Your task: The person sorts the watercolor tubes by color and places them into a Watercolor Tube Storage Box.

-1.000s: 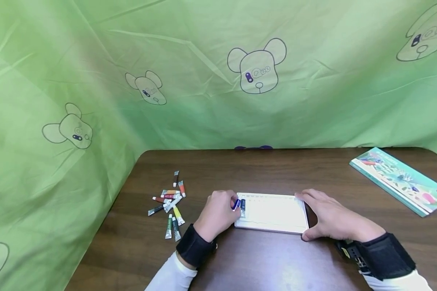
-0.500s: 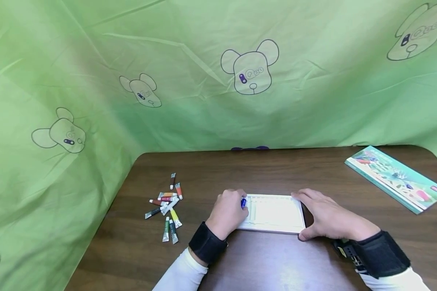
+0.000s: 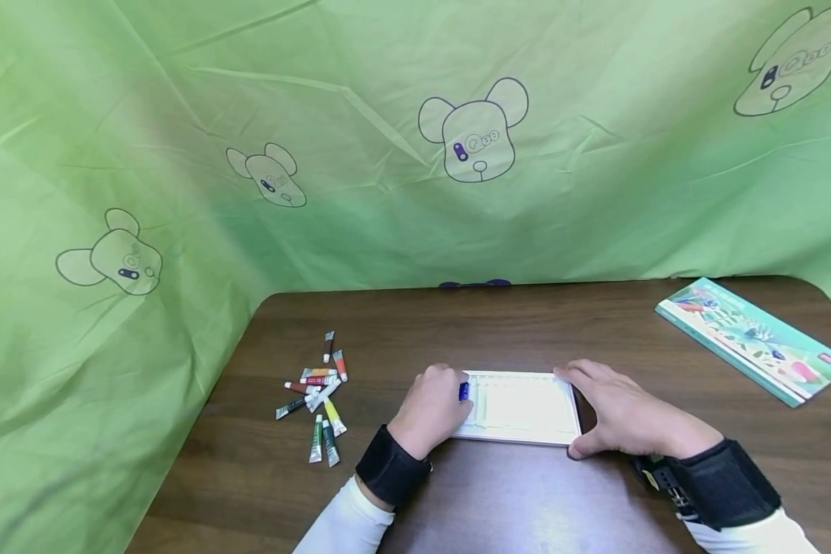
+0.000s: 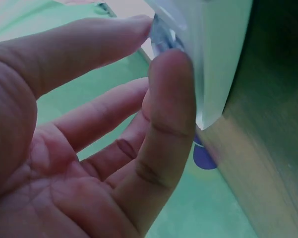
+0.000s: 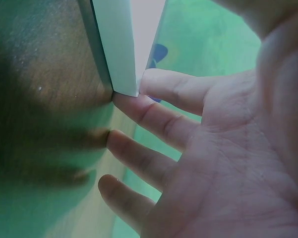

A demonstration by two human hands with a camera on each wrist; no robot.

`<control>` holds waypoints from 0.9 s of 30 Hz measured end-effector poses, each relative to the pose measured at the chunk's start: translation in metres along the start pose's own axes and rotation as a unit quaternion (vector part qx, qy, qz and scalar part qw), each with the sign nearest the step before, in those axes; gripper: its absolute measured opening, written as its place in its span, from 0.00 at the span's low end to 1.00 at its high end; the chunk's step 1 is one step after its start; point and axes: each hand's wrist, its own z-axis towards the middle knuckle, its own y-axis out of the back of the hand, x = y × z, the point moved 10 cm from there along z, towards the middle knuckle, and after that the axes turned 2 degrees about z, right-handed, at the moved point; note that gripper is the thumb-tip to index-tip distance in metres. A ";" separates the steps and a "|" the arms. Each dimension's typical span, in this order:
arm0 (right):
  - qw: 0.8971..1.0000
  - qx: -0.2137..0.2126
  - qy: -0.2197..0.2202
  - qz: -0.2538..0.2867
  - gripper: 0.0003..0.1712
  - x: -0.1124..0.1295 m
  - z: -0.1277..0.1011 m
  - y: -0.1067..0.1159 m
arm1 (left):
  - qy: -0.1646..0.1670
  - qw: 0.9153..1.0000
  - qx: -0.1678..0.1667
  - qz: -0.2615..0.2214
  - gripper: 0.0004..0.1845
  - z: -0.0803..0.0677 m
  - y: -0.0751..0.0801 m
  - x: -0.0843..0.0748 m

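Note:
A shallow white tray (image 3: 526, 408) lies lengthwise on the table between both hands. At its left end my left hand (image 3: 432, 408) pinches a small paint tube with a blue part (image 3: 464, 391) showing beside the fingers. In the left wrist view, the paint tube (image 4: 162, 37) sits between thumb and index fingertip, right at the tray's edge, mostly hidden. My right hand (image 3: 619, 415) holds the tray's right end, thumb at the near corner and index finger at the far one. The right wrist view has two fingertips touching the tray's corner (image 5: 121, 59), other fingers spread below.
Several paint tubes (image 3: 316, 377) in various colours lie loosely in a group on the table's left side. A teal illustrated box (image 3: 755, 338) rests at the back right. Behind the brown table (image 3: 498, 508) hangs a green curtain (image 3: 360, 215) with mouse-like drawings.
My left hand has moved a little right over the tray's left end and now covers the tube visible there a second ago. The right hand keeps its hold. The head view shifts slightly.

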 end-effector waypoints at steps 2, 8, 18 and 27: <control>1.000 0.000 0.001 0.001 0.63 0.000 0.000 0.000 | -0.002 1.000 0.010 -0.004 0.02 0.000 -0.002 0.000; 1.000 0.007 -0.003 0.001 0.63 0.000 0.000 -0.001 | 0.009 0.999 0.028 -0.019 0.03 0.001 -0.005 0.002; 1.000 -0.002 -0.004 0.004 0.63 0.000 0.001 0.001 | 0.001 0.999 0.047 -0.023 0.15 0.004 -0.009 0.002; 1.000 -0.002 -0.003 0.003 0.63 -0.001 0.001 0.001 | -0.005 0.999 0.044 -0.024 0.16 0.005 -0.010 0.002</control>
